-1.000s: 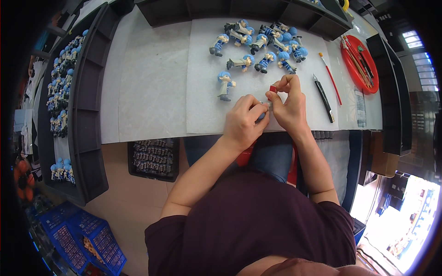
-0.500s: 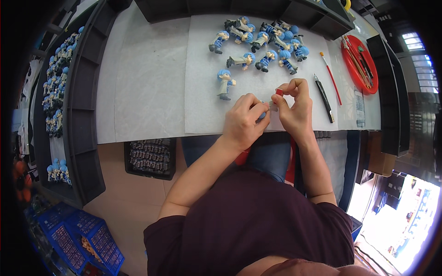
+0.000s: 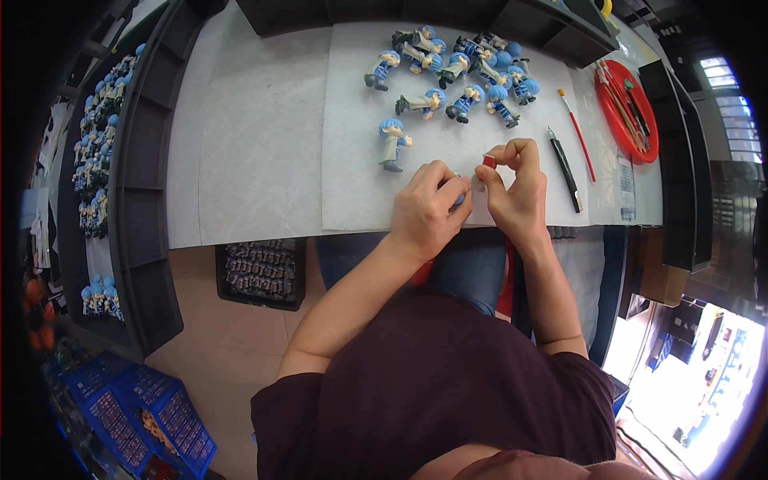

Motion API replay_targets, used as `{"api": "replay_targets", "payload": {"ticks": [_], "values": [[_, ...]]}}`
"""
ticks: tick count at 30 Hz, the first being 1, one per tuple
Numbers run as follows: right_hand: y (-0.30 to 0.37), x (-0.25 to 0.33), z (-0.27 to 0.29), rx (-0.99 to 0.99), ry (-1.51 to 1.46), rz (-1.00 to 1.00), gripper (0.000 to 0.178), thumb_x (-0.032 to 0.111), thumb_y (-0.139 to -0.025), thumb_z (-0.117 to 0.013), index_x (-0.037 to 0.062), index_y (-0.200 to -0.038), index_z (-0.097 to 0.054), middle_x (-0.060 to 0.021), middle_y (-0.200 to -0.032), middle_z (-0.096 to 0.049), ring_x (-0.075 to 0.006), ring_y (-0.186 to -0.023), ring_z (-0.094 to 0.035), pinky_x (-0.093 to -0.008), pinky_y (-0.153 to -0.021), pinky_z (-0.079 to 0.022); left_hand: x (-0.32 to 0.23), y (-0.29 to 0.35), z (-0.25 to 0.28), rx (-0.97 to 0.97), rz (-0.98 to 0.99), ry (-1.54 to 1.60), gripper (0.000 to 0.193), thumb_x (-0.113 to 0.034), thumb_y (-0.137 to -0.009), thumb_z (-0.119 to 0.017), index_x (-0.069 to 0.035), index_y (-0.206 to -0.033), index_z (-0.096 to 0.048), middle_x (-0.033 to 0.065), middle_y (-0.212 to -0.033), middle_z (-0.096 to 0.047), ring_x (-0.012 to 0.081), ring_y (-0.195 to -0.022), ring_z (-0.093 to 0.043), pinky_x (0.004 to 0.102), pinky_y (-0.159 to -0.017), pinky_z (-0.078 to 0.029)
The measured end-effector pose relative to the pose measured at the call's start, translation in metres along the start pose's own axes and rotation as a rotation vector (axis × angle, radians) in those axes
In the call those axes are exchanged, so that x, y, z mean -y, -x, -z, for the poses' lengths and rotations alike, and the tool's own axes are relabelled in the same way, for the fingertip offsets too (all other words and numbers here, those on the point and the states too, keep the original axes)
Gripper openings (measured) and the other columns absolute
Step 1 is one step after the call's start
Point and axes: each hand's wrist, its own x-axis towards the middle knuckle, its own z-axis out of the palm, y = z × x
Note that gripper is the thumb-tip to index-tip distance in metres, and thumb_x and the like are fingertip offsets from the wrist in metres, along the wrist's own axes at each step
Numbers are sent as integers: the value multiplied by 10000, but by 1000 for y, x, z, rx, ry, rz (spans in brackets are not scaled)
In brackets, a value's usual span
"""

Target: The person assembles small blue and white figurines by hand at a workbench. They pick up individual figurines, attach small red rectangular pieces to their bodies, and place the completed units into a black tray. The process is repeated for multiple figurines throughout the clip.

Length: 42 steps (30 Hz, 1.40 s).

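Note:
Close to the table's front edge, my left hand (image 3: 426, 206) is closed round a figurine (image 3: 459, 198), mostly hidden by the fingers; a bit of its blue head and a pale part show. My right hand (image 3: 518, 198) pinches a small red piece (image 3: 489, 162) between thumb and forefinger, just beside the figurine's pale part. Whether the red piece touches the figurine is too small to tell. Left of the hands stands another blue-haired figurine (image 3: 392, 146). Farther back, several more like it (image 3: 464, 104) lie in a loose group on the white sheet (image 3: 352, 192).
On the right are a black pen-like tool (image 3: 565, 170), a red-handled brush (image 3: 578, 136) and a red oval tray (image 3: 652, 146) holding brushes. Black trays (image 3: 144, 216) border the left, back and right. Below the table's edge, a dark crate (image 3: 300, 298) of small grey parts stands left of my legs.
Both hands keep their grips and have hardly moved. My right hand and the red piece sit very slightly farther right. The figurines on the sheet lie as before.

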Motion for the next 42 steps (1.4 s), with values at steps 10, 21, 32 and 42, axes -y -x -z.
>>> {"api": "replay_targets", "payload": {"ticks": [10, 21, 32, 42], "values": [[-6, 1, -4, -7, 11, -20, 312, -72, -714, -634, 18, -895, -396, -126, -754, -577, -235, -761, -634, -300, -582, -482, 0, 1, 1, 17, 14, 0, 123, -36, -643, -687, -42, -728, -599, 64, -723, -533, 220, -634, -548, 320, -552, -446], [-3, -6, -5, -14, 17, 13, 319, -66, -703, -646, 25, -887, -402, -106, -753, -582, -216, -746, -622, -295, -672, -484, 0, 2, 2, 29, 10, -7, 125, -31, -637, -687, -44, -724, -598, 62, -727, -540, 221, -639, -552, 323, -554, -447], [2, -6, 20, 43, -130, -147, 215, 41, -716, -699, 13, -919, -637, -58, -788, -646, -113, -770, -572, -250, -750, -425, 2, 1, 2, 23, 4, 9, 124, -33, -643, -690, -42, -728, -600, 62, -732, -543, 220, -655, -560, 316, -565, -454], [-6, 7, 3, 23, 141, 114, 190, -83, -633, -638, 28, -784, -666, -87, -714, -619, -208, -754, -583, -307, -632, -476, 2, 1, 1, 18, -37, -18, 122, -24, -644, -685, -44, -726, -596, 62, -729, -534, 217, -639, -546, 317, -545, -445]]}}
